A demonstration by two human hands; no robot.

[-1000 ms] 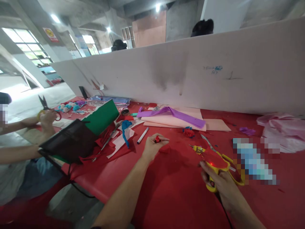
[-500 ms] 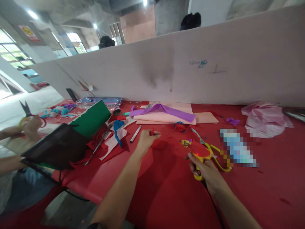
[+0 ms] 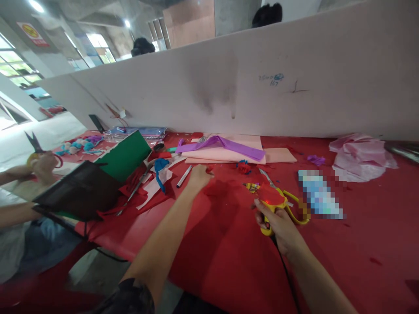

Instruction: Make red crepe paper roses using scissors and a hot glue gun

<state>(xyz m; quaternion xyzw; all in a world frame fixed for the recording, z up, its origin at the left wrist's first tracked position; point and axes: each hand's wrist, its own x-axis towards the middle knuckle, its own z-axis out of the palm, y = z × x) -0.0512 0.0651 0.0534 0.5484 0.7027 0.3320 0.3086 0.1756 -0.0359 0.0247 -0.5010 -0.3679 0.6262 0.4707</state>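
Observation:
My right hand (image 3: 278,222) is wrapped round the handle of a yellow hot glue gun (image 3: 267,226), its nozzle pointing left and a red light glowing on its body. A red rounded piece (image 3: 271,195) covers or lies against the gun's upper part. Just behind sits a pair of yellow-handled scissors (image 3: 297,214), partly hidden by the gun. My left hand (image 3: 199,176) is closed in a pinch over the table, left of the nozzle. A bit of red material shows at its fingertips, mostly hidden by the fingers. Beneath that hand lies a red piece (image 3: 216,187) on the red tabletop.
Further back are a red and blue ball (image 3: 243,167), a purple strip (image 3: 219,143) on peach sheets (image 3: 281,155) and a white marker (image 3: 184,176). Pink plastic (image 3: 356,157) lies right. At left stand a green and black board (image 3: 124,157) and a person's hand (image 3: 44,168) with scissors.
The camera view has tilted down slightly, so the surroundings appear shifted. My left hand has turned a little, hiding more of the red bit. The glue gun stays in my right hand.

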